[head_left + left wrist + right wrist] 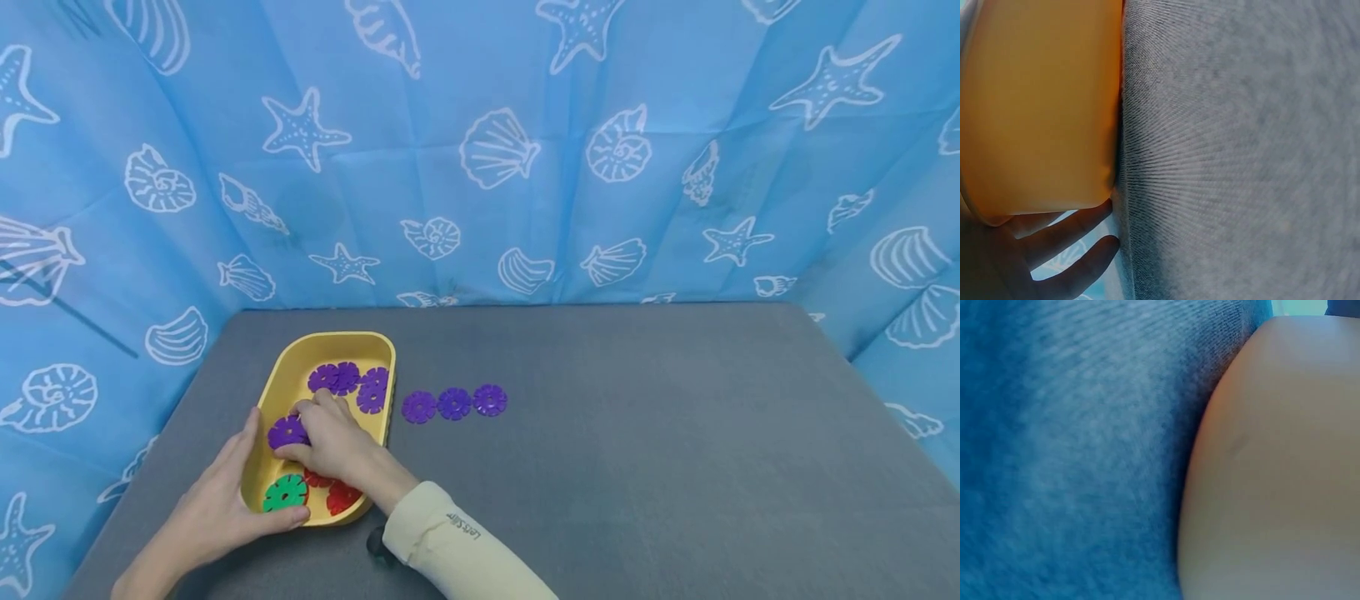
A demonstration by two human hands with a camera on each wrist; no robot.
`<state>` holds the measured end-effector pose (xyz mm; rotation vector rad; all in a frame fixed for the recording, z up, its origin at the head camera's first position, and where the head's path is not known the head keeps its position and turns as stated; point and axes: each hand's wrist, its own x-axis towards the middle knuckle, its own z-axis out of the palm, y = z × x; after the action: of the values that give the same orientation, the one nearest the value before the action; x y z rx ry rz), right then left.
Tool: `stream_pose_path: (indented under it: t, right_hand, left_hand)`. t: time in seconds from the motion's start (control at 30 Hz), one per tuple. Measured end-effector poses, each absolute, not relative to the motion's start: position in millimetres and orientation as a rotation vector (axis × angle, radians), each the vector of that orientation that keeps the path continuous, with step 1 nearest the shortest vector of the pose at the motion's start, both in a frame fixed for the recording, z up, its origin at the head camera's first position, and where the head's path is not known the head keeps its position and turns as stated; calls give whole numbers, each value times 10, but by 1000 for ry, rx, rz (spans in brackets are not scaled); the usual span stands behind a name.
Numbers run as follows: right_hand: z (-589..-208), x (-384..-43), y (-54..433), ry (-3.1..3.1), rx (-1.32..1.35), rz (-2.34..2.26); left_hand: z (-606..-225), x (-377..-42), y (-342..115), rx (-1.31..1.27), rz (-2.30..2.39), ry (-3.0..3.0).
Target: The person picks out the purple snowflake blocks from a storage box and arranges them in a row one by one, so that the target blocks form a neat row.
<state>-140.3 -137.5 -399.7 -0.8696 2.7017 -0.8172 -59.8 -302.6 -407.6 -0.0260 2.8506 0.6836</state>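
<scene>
A yellow tray (341,341) stands at the left of the table, holding flat notched plastic discs. My left hand (221,504) grips its near left corner, thumb over the near rim and fingers along the side. The tray's outer wall (1041,112) fills the left of the left wrist view, with the fingers (1079,269) below it. Inside the tray, my right hand (330,433) pinches a purple disc (287,432) between thumb and fingers. Several more purple discs (345,377) lie toward the tray's far end. A green disc (283,493) and red discs (342,498) lie at its near end.
Three purple discs (454,403) lie in a row on the grey table (637,433), just right of the tray. A small black object (378,543) shows beside the right sleeve. A blue curtain (480,208) with shell prints surrounds the table's back and sides.
</scene>
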Motion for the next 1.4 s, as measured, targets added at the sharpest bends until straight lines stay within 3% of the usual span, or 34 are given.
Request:
stream_pose_path:
  t: [0.27, 0.6, 1.03, 1.4]
  right_hand:
    - [-3914, -1407, -1305, 2637, -760, -1139]
    - [-3740, -1489, -1025, 2602, -927, -1249]
    - [-3597, -1595, -289, 2563, -1039, -1330]
    - [-3742, -1749, 537, 2713, -927, -1242]
  left_hand:
    - [-4090, -594, -3029, -27, 682, 2847]
    - [-4092, -579, -3032, -35, 707, 2862]
    - [-4087, -580, -3031, -73, 684, 2844]
    - [-4056, -607, -3008, -101, 664, 2822]
